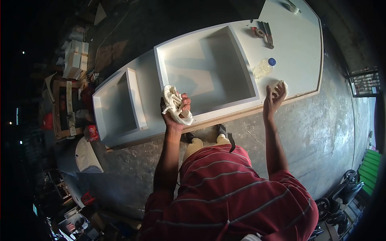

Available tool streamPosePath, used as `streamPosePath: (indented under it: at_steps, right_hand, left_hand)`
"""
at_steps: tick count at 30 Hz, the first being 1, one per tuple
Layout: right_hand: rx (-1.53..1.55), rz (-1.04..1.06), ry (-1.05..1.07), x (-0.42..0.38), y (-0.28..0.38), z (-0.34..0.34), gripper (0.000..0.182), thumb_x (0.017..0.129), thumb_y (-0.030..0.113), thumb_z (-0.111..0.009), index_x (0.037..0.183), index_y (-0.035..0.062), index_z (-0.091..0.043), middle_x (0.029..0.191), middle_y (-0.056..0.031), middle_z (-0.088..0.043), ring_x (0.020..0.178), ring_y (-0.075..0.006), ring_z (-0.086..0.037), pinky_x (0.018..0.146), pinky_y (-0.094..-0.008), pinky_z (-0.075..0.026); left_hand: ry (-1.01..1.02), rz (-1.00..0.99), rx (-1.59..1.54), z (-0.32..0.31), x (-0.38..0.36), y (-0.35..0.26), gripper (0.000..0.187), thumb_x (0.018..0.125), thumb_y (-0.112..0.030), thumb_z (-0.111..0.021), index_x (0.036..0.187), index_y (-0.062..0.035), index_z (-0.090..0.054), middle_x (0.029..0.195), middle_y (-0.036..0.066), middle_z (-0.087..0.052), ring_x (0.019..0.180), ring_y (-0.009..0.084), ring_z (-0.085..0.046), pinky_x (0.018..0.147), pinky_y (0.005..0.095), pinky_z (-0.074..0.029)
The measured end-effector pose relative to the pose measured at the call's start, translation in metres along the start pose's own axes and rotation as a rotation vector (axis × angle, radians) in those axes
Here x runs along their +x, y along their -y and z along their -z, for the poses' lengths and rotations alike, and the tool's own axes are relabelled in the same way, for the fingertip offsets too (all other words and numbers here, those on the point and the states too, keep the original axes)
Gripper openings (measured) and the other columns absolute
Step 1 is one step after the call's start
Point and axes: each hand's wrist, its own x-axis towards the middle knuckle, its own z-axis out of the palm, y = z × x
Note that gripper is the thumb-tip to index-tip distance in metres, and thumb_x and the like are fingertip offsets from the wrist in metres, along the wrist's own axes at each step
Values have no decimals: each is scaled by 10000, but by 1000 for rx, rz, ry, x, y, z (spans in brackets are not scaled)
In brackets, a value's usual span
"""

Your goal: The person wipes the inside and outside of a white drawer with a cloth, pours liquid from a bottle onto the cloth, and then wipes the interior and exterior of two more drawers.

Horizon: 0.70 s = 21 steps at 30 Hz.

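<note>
My left hand (175,110) is closed around a bunched white cloth (172,98), held above the near edge of a white cabinet (250,76). My right hand (275,98) is at the near edge of the flat white panel (299,52), its fingers curled about a small whitish thing (281,85) whose kind I cannot make out. Just beyond that hand, a clear bottle (263,68) with a blue cap holds pale liquid and looks tilted or lying. The cabinet has a large open box frame (249,72) and a smaller one (132,92).
Farther along the panel lie a tape measure (258,32) and a dark hand tool (267,35). A white item (293,7) sits at its far end. Cartons (76,60) and a wooden frame (60,108) stand on the left. A motorbike (341,197) is at lower right.
</note>
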Motion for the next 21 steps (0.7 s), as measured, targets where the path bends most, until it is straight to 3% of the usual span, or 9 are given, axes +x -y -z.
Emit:
streamPosePath:
  at_steps: [1,3,6,7,11,15,18,19,21]
  right_hand:
    - [-74,34,10,14,-17,-1,775,756,260,-739,1347,12,-302,1200,-161,-451,1088,-240,-452,895,-364,-394]
    - [-138,36,125,42,-44,-7,1020,651,343,-815,1391,-12,-209,1339,-229,-376,1236,-316,-382,1006,-440,-332]
    - [-173,160,301,62,-48,-27,1011,642,344,-821,1379,-21,-233,1351,-244,-371,1253,-328,-379,1014,-426,-326]
    - [-134,179,316,65,-46,-32,1001,633,359,-822,1369,-23,-262,1322,-256,-411,1241,-335,-404,1033,-404,-313]
    - [-322,178,239,81,-76,-53,655,711,396,-753,1121,-23,-461,983,-265,-606,937,-440,-581,780,-451,-472]
    - [-300,206,171,96,-88,-62,545,753,366,-721,1072,-13,-492,975,-256,-606,937,-432,-580,783,-447,-465]
    - [-345,343,83,102,-58,-62,578,740,334,-736,1140,-10,-499,1023,-223,-605,971,-386,-585,836,-417,-462]
    - [-332,412,73,101,-40,-62,571,733,323,-744,1133,-10,-510,1032,-214,-605,966,-367,-590,839,-412,-463]
    - [-296,481,102,97,-2,-61,553,723,305,-754,1118,-11,-529,1046,-197,-606,958,-335,-597,845,-402,-464]
  left_hand:
    - [-1,-7,1,-2,-2,1,362,813,-299,-599,1058,-33,-579,894,96,-544,775,239,-510,678,299,-473]
    - [-228,-239,90,-4,-3,0,382,828,-294,-576,1097,-23,-574,986,125,-592,932,302,-560,876,361,-474]
    - [-120,-236,260,11,-10,-15,322,860,-259,-526,1075,-28,-590,1059,131,-611,1048,337,-547,963,419,-440]
    - [-237,-263,361,15,-12,-20,300,901,-213,-459,1141,-56,-545,1054,120,-613,988,304,-580,864,390,-492]
    - [-493,-456,883,8,-31,-30,266,947,-149,-393,1211,-142,-430,1026,79,-608,849,199,-629,582,298,-502]
    - [-686,-446,876,42,-65,-76,214,918,-206,-456,1108,-131,-521,963,65,-605,733,179,-610,530,289,-482]
    - [-648,-439,486,57,-107,-118,285,842,-228,-531,1040,-24,-544,977,125,-596,804,245,-597,645,341,-504]
    - [-550,-479,450,47,-126,-123,305,809,-188,-535,1045,5,-537,998,140,-589,903,290,-577,816,383,-488]
    - [-551,-575,504,61,-158,-145,333,825,-170,-527,1115,-7,-511,1052,133,-575,956,293,-568,871,397,-467]
